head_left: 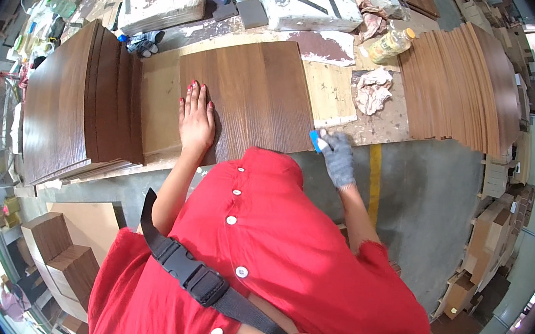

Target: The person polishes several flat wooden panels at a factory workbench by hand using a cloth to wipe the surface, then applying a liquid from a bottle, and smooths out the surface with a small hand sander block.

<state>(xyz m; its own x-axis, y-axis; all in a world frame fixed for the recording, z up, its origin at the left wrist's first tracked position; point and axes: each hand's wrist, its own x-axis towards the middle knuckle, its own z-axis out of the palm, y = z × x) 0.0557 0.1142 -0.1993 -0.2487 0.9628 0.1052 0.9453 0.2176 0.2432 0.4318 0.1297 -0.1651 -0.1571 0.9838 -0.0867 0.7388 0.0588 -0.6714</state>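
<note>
A dark brown wood-grain panel (260, 87) lies on the workbench in front of me. My bare left hand (198, 118) rests flat on its left part, fingers stretched out. At the panel's near right corner is my right hand (336, 160), in a grey glove. Its fingers are closed on a small blue block (315, 141), which is at the panel's right edge. Whether the block is a sponge or something harder I cannot tell.
Stacked dark panels (64, 98) stand at the left, and a tall stack of brown boards (455, 83) at the right. Behind lie paint-stained white blocks (309, 3), a yellow-capped bottle (390, 46) and a crumpled rag (374, 91). Cartons (486, 245) line the right side.
</note>
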